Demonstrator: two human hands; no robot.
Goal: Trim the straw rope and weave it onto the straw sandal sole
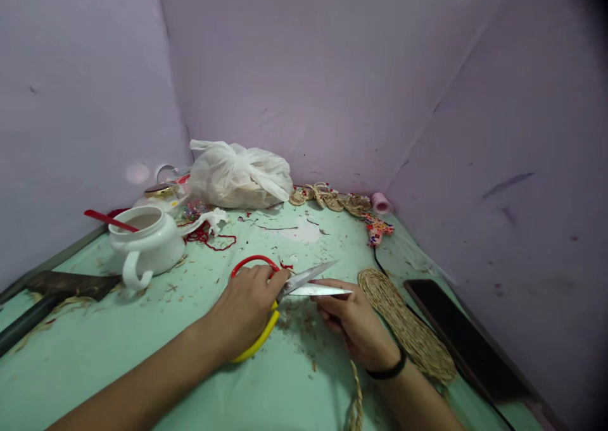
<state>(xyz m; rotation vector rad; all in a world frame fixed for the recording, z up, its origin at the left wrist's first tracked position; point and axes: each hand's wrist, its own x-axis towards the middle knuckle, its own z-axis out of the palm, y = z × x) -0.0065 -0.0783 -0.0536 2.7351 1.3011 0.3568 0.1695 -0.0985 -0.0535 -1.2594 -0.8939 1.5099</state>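
Scissors (302, 279) with red and yellow handles are above the middle of a pale green table (190, 387), their blades parted and pointing right. The left hand (249, 301) grips the handles. The right hand (357, 326), with a black band (389, 369) at its wrist, is curled around a straw braid (356, 396), which hangs below it; its fingertips are at the blades, where the exact contact is hard to see. Beside that hand lie an oval woven mat (406, 323) and a phone (465, 336). At left stand a white pot (152, 244) and a hammer (73, 287); behind sits a knotted plastic bag (237, 178).
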